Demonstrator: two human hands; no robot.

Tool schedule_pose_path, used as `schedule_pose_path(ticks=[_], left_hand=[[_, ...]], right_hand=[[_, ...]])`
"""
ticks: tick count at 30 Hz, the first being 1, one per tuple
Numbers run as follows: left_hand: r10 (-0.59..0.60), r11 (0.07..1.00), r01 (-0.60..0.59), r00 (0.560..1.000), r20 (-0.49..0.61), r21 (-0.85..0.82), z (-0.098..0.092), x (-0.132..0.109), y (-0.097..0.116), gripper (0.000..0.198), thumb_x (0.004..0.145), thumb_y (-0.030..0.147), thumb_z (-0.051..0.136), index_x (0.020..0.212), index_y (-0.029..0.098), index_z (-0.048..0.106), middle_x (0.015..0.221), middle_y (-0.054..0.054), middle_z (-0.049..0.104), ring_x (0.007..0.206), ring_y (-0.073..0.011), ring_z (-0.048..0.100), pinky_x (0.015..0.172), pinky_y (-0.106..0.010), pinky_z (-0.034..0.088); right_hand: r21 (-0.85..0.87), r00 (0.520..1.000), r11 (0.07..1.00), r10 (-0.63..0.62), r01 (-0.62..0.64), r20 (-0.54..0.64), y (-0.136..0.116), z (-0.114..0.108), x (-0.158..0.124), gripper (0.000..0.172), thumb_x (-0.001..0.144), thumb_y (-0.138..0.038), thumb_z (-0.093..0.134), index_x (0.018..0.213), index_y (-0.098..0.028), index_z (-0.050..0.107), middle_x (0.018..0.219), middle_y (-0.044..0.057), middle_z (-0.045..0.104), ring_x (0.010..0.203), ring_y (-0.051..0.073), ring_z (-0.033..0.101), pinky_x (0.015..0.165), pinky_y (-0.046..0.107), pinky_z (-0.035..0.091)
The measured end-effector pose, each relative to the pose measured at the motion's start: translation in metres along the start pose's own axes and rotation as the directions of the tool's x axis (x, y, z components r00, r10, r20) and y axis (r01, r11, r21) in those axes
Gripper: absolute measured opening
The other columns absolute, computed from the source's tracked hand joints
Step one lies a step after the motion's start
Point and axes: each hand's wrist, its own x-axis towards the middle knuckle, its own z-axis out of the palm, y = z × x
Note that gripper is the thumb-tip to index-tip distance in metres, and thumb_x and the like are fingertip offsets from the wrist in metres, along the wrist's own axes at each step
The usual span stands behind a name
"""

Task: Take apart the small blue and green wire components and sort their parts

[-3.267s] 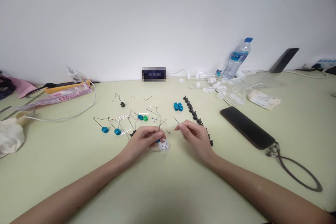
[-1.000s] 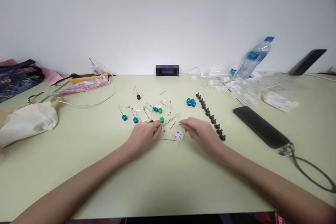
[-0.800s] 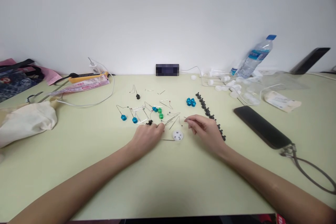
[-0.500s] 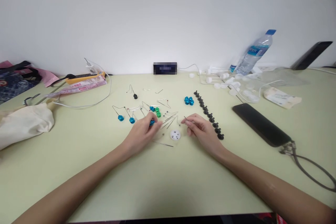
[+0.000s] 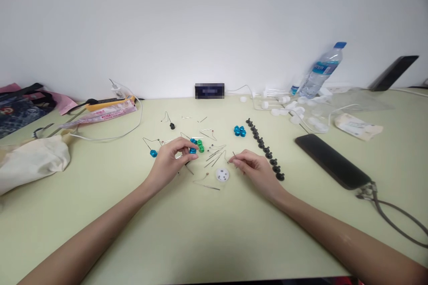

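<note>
My left hand [image 5: 167,159] has its thumb and fingertips around a small blue metallic knob [image 5: 193,150]. A thin dark rod [image 5: 189,168] shows just below that hand. My right hand [image 5: 252,167] is closed in a pinch on a short thin metal rod [image 5: 234,155]. Between the hands lie several loose metal pins [image 5: 216,156] and bent wires. A round white disc [image 5: 222,175] with small dark spots sits nearer to me. Two green knobs [image 5: 200,145] stand beside the left fingertips. Another blue knob [image 5: 153,153] with a bent wire lies to the left.
A cluster of blue knobs [image 5: 240,131] and a slanting row of black knobs [image 5: 267,152] lie to the right. Beyond them are a dark phone [image 5: 332,162] with a strap, white plastic pieces [image 5: 296,113] and a water bottle [image 5: 321,71]. A cream cloth bag [image 5: 33,160] lies far left.
My left hand has shifted left and its fingers have lifted, showing the blue knob between them. My right hand still pinches the rod, which now stands more upright. The view has tilted slightly.
</note>
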Motion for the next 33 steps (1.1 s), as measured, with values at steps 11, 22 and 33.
schedule_pose_path(ticks=[11,22,33], left_hand=[[0.200,0.900,-0.290,0.938,0.284,0.324,0.065,0.080,0.021,0.012,0.082,0.017,0.054,0.092,0.020,0.061,0.085,-0.002,0.068,0.080,-0.0183,0.063,0.072,-0.029,0.048],[0.233,0.834,-0.370,0.909,0.346,0.411,0.128,0.104,0.014,0.017,0.079,0.008,0.052,0.092,0.020,0.053,0.092,-0.004,0.055,0.076,-0.0195,0.055,0.064,-0.030,0.039],[0.176,0.841,-0.309,0.932,0.316,0.444,0.129,0.108,0.020,0.016,0.083,0.015,0.052,0.090,0.022,0.040,0.079,-0.001,0.056,0.072,-0.0207,0.053,0.061,-0.030,0.035]], right_hand=[[-0.119,0.785,0.808,-0.589,0.577,-0.195,-0.011,0.009,-0.027,0.026,0.090,-0.010,0.048,0.104,-0.022,0.066,0.077,0.004,0.054,0.061,0.013,0.051,0.054,0.027,0.045],[-0.084,0.800,0.808,-0.590,0.584,-0.110,0.000,0.008,-0.020,0.023,0.093,-0.014,0.045,0.101,-0.019,0.065,0.081,0.005,0.056,0.068,0.013,0.056,0.060,0.026,0.050],[-0.034,0.779,0.779,-0.627,0.626,-0.025,0.002,0.012,-0.021,0.022,0.093,-0.015,0.045,0.104,-0.020,0.063,0.084,0.006,0.058,0.071,0.013,0.056,0.062,0.026,0.051]])
